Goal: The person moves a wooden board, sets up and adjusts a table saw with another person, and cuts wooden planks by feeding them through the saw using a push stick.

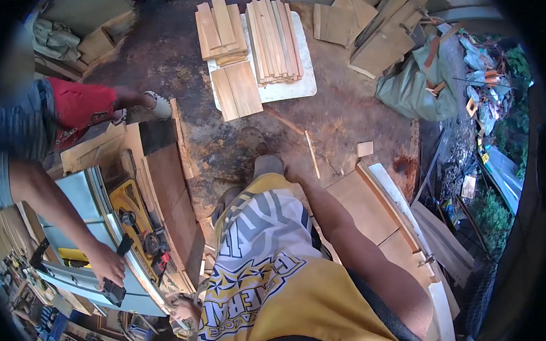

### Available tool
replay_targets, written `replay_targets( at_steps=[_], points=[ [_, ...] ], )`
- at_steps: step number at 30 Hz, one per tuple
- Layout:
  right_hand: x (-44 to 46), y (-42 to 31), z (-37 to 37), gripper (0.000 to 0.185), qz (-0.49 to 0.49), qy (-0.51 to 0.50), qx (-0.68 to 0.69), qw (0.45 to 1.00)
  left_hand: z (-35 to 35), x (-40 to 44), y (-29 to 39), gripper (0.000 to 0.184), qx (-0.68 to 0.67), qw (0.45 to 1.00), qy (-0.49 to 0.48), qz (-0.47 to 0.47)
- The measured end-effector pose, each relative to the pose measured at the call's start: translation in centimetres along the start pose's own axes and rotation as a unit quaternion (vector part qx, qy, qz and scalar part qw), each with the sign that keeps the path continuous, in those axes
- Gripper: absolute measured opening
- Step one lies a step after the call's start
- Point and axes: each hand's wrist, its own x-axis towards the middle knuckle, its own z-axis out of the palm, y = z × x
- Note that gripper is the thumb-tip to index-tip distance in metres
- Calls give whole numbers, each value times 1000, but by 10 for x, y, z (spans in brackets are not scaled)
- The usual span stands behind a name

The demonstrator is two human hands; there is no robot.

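Note:
My left hand (184, 309) is low in the view, at the near corner of a pale blue panelled piece (141, 292) with a metal edge. Its fingers appear curled at that edge, though they show only small. Down along my right leg hangs my right arm, with my right hand (292, 173) beside the knee; its fingers are mostly hidden. Another person's hand (108, 268) grips a black clamp-like part (114, 293) on the pale blue piece. Next to that piece lies a yellow power tool (130, 207).
Stacked wooden slats (273, 42) and short boards (237, 90) lie on a white board (306, 87) ahead. A green sack (418, 85) and leaning planks stand at the right. The co-worker's foot (159, 106) is at the left. Large wooden panels (359, 200) are beside my right arm.

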Motion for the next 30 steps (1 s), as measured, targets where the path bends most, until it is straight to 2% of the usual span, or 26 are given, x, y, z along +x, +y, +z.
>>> replay_targets(
  at_steps=[1,5,7,9,10,13,15,18,19,20,21,22,25,27,30],
  points=[
    [10,10,-10,25,2,16,5,1000,0,-20,18,28,-27,999,-23,12],
    [76,34,-55,22,64,100,178,977,3,-94,90,25,-125,983,-135,31],
    [117,35,-88,20,18,115,192,974,4,-122,117,23,-162,969,-183,27],
    [141,19,-138,20,-5,187,184,965,-1,-140,128,22,-170,962,-211,16],
    [156,10,-159,20,13,227,203,952,-2,-152,135,22,-182,958,-223,12],
    [224,-26,-214,20,113,348,310,877,-21,-177,132,20,-173,956,-238,-18],
    [240,-56,-241,18,37,364,305,879,-31,-190,126,20,-165,954,-247,-35],
    [277,-95,-273,21,22,343,240,908,-43,-216,105,19,-148,954,-257,-42],
    [301,-101,-281,26,-50,373,267,887,-53,-226,112,17,-158,962,-221,0],
    [320,-111,-279,31,-66,406,260,874,-29,-237,63,17,-184,944,-272,17],
    [332,-126,-285,36,-82,439,251,859,-32,-237,59,17,-187,946,-266,3],
    [317,-145,-307,38,-41,477,200,855,-43,-241,67,17,-189,945,-267,-12],
    [350,-156,-306,58,11,429,166,888,-75,-279,110,18,-205,934,-284,-68],
    [371,-146,-298,67,42,315,204,926,-92,-304,126,18,-221,925,-288,-112],
    [389,-128,-293,74,23,233,171,957,-94,-325,132,21,-196,918,-302,-168]
  ],
)
